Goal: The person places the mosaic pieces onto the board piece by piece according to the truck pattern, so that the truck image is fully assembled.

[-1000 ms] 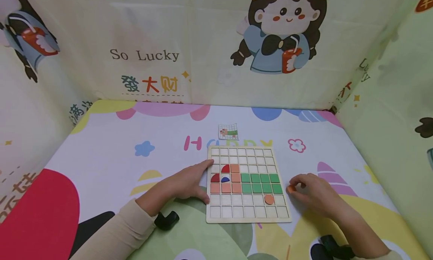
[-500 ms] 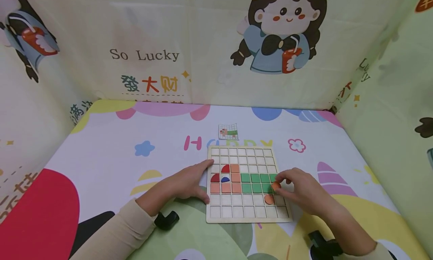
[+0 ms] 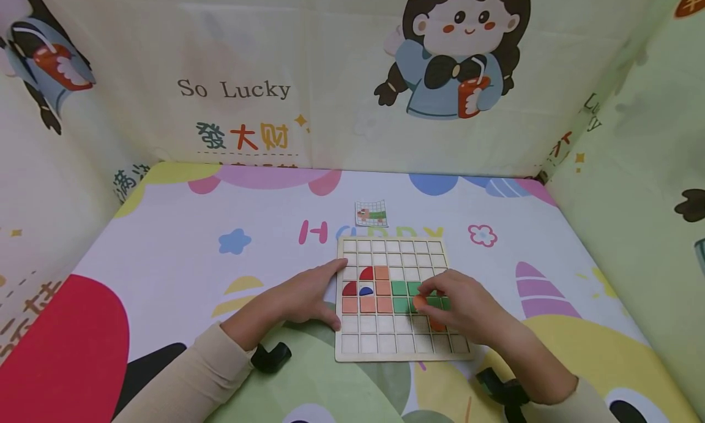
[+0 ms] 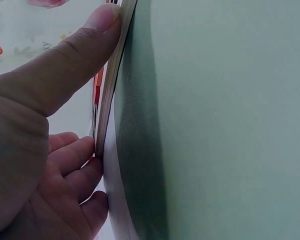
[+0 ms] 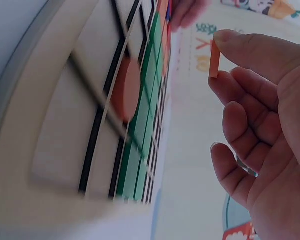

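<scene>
My right hand point(image 3: 470, 303) pinches an orange round disc point(image 3: 420, 303) between thumb and fingertip. It is over the green squares of a wooden grid board point(image 3: 380, 352), and the right wrist view shows that disc point(image 5: 214, 61) edge-on. Below the green rows lies another orange disc point(image 5: 126, 90) on the board, partly covered by my hand in the head view. At the board's left edge rests my left hand point(image 3: 305, 294), thumb and forefinger spread apart and touching the rim. Red, salmon, green and blue pieces fill part of the grid.
Behind the board lies a small picture card point(image 3: 371, 213) printed with a gridded coloured figure. A patterned cloth point(image 3: 182, 245) covers the table, and printed sheets point(image 3: 341, 56) stand as walls at the back and sides.
My right hand has moved left from beside the board to above the green squares, carrying the orange disc. The left hand and the board have stayed in place.
</scene>
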`<control>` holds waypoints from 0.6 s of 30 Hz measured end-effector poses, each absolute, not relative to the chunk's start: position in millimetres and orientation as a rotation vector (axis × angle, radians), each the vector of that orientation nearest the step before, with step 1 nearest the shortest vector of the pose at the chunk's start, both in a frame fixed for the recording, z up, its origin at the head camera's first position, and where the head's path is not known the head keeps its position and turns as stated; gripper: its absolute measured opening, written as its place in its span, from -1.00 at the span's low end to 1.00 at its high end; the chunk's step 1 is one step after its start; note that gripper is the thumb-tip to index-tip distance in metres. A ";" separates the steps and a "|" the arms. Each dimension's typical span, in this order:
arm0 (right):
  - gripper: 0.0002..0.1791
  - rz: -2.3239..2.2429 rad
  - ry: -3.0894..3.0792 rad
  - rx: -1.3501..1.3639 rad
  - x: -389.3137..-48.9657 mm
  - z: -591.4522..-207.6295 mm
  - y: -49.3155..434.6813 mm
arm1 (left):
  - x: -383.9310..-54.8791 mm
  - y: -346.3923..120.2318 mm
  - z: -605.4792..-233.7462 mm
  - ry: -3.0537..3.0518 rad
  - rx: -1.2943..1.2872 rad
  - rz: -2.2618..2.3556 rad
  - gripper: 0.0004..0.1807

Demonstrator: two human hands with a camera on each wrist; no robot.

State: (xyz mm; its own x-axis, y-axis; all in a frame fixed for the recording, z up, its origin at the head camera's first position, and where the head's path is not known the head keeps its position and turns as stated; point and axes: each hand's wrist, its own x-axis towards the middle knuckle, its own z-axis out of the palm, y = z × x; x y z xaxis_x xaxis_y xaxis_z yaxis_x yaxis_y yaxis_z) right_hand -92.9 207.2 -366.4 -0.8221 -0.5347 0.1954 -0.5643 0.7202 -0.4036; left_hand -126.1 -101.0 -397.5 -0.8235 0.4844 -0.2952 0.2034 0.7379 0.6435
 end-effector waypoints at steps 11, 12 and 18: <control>-0.86 0.679 -2.813 1.158 -94.6 -374.1 177.7 | -126.4 -101.0 -397.9 2.486 0.524 0.850 0.28; -0.86 0.670 -2.819 1.172 -94.6 -374.6 175.0 | -126.5 -101.1 -398.1 2.486 0.526 0.851 0.28; -0.87 0.614 -2.874 1.239 -93.4 -377.4 159.1 | -127.0 -101.7 -399.3 2.491 0.533 0.847 0.28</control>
State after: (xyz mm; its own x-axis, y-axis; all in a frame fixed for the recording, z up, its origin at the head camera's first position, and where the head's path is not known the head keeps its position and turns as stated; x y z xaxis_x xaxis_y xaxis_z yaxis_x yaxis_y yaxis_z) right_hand -93.4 159.1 -377.4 -0.6971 -0.7091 0.1060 -0.6905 0.6242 -0.3655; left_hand -127.0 -101.7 -399.3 -0.8227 0.4887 -0.2905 0.2103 0.7363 0.6432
